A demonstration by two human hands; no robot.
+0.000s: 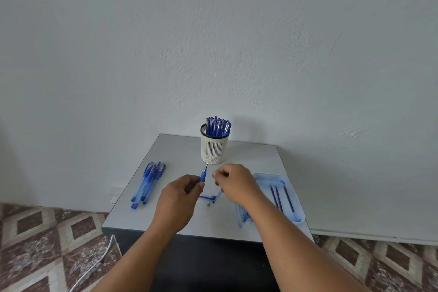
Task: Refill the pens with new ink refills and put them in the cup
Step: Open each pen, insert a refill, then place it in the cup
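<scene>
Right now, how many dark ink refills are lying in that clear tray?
3 refills, side by side in the clear tray: left, middle, right. The person's forearm may hide others near the tray's left edge.

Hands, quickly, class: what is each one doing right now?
Left hand: holding a blue pen, tip up.
Right hand: fingers curled; whether it holds anything cannot be told.
</scene>
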